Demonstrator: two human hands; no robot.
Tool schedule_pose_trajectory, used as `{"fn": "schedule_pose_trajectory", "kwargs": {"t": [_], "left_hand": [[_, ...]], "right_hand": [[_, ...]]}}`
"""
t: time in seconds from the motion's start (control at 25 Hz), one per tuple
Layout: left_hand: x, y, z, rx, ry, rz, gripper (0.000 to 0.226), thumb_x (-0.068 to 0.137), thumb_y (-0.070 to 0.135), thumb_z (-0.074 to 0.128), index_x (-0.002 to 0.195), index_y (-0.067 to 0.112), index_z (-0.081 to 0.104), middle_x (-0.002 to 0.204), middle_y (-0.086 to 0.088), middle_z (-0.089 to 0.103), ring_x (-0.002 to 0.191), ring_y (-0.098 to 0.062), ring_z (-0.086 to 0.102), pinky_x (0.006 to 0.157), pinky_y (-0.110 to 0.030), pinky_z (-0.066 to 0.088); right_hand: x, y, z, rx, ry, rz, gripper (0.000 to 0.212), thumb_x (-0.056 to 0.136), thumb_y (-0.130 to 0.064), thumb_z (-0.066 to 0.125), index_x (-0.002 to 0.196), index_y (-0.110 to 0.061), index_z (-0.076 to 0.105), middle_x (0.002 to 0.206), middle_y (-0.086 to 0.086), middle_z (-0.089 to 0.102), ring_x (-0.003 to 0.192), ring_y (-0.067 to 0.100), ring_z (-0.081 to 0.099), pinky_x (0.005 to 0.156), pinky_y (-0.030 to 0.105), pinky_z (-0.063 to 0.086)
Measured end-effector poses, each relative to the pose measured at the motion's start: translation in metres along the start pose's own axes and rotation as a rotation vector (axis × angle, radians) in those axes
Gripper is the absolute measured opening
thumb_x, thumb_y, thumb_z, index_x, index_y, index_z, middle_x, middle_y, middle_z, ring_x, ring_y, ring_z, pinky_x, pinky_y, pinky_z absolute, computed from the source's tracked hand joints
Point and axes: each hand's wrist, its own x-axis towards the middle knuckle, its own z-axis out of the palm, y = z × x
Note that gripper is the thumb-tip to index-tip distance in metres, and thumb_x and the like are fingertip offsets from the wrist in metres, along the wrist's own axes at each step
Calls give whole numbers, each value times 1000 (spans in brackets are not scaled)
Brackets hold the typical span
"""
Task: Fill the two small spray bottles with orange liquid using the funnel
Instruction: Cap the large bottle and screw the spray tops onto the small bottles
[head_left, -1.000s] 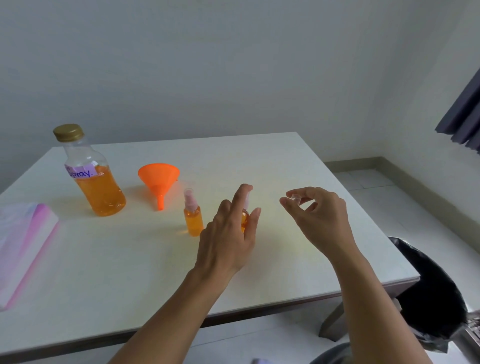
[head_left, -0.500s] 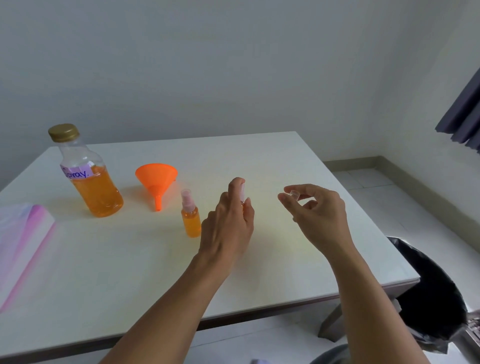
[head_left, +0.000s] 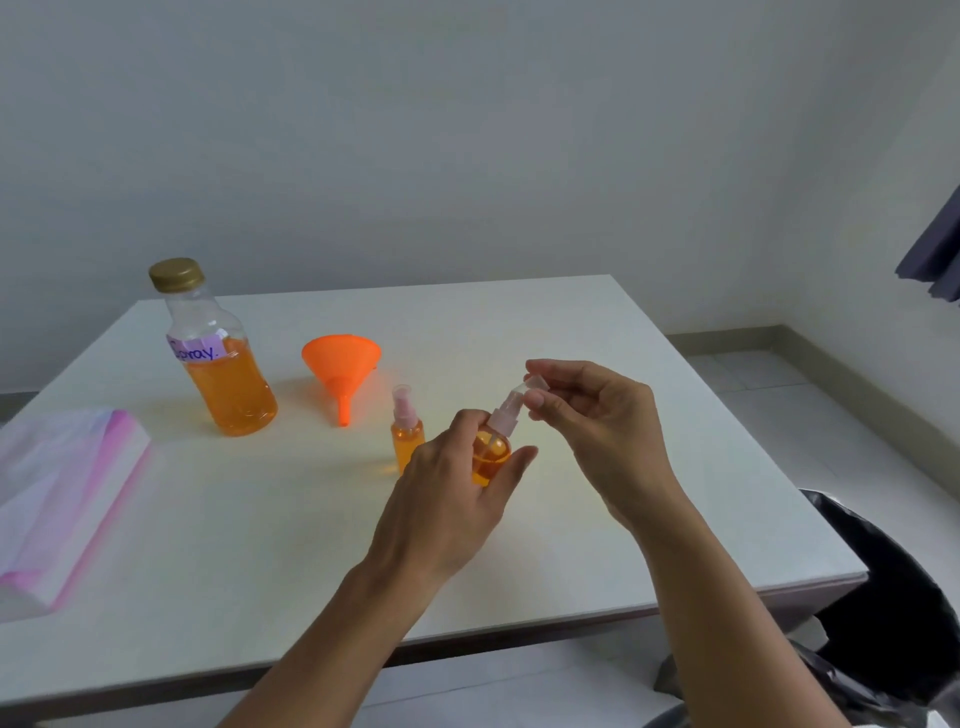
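Note:
My left hand (head_left: 452, 499) grips a small spray bottle (head_left: 491, 454) full of orange liquid, lifted off the table and tilted to the right. My right hand (head_left: 597, 421) pinches a small clear cap (head_left: 535, 387) right at the tip of that bottle's pink spray head. The second small spray bottle (head_left: 407, 434), also holding orange liquid, stands upright on the table just left of my left hand. The orange funnel (head_left: 341, 366) rests behind it with its spout toward me. The large bottle (head_left: 221, 364) with a gold lid and orange liquid stands at the back left.
A white table (head_left: 597, 545) holds everything; its front edge is near me and its right edge drops to a tiled floor. A pink and white folded cloth (head_left: 62, 499) lies at the left edge. A black bag (head_left: 893, 597) sits below the table's right corner.
My left hand closed on the small spray bottle and lifted it, tilting it right. My right hand brought the clear cap to its spray head.

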Motion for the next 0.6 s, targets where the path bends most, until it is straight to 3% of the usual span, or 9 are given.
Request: {"fn": "schedule_pose_trajectory", "kwargs": {"t": [0.2,0.28,0.36,0.4,0.6], "left_hand": [[-5,-9,-16,31,24,-3,34,86,61,58,96,29,50,72,14,52,59,-6,55,48,-9,34],[-10,-19,-21,37,32,-26,31,87,57,60,92,28,51,69,10,57,60,-10,58,49,-13,43],[-19,-32,-27,54,32,-36,31,87,57,60,99,29,54,71,8,61,63,-12,63,57,-28,56],[-24,-36,-31,65,30,-35,31,87,56,60,103,29,55,70,10,61,64,-11,63,59,-29,57],[-42,-54,-52,83,40,-43,35,86,56,59,109,30,54,79,15,59,67,-10,63,65,-17,56]], "right_hand": [[-2,7,19,-129,-87,-101,28,93,7,66,104,-14,80,93,5,78,77,20,72,75,26,61],[-4,8,29,-155,-101,-105,33,91,10,66,101,-17,81,87,3,77,70,17,68,70,23,58],[-8,9,38,-222,-138,-127,35,90,10,68,100,-20,82,82,-4,76,70,11,68,68,21,56],[-10,9,43,-270,-162,-146,34,90,9,69,101,-21,83,81,-8,76,72,11,69,68,20,56],[-17,0,70,-363,-245,-204,30,90,-1,73,104,-25,82,82,-18,75,79,7,72,73,18,56]]}}
